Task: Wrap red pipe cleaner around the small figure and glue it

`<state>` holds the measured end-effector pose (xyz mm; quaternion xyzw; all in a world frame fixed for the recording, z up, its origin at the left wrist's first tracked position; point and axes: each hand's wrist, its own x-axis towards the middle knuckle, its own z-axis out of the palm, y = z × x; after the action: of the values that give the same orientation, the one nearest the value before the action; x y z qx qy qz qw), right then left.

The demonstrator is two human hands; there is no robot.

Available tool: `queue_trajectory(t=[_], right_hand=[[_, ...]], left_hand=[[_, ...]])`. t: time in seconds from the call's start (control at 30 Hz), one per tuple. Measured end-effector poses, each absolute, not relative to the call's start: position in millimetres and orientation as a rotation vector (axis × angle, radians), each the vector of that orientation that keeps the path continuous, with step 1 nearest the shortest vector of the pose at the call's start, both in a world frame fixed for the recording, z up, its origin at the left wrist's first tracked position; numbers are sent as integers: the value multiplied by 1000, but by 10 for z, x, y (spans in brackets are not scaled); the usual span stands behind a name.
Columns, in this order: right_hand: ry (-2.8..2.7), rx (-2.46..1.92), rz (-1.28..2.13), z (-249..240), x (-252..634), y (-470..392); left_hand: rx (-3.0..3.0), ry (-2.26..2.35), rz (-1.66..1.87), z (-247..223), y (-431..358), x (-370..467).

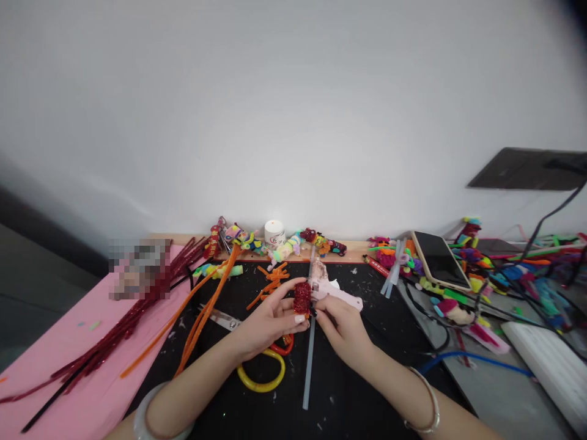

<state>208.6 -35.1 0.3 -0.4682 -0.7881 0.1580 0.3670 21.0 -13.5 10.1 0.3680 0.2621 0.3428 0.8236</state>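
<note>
My left hand (275, 315) is closed around a red glittery coil of pipe cleaner (302, 298), shaped like a short upright cylinder. A bit of orange shows at its lower end. My right hand (342, 324) is at the coil's right side with thumb and finger pinched together. A tiny black piece (313, 312) shows at those fingertips; its kind is unclear. Behind my hands lies a pale pink glue gun (337, 293), partly hidden. A translucent glue stick (309, 373) extends toward me below the hands. Scissors (261, 385) with yellow and red handles lie under my left hand and forearm.
Orange pipe-cleaner scraps (274, 282) lie on the black mat (362, 391). Long red pipe cleaners (123, 327) spread over the pink surface (50, 373) at left. A white jar (274, 233) and colourful figures line the wall. A phone (441, 260), cables and a white keyboard (545, 366) are at right.
</note>
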Motion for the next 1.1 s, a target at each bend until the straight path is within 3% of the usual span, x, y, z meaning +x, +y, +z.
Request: queue_trajectory(t=[1.1], right_hand=[[-1989,-1225,505,30,2083,-360]], left_hand=[[891,558,655,91,-139,195]])
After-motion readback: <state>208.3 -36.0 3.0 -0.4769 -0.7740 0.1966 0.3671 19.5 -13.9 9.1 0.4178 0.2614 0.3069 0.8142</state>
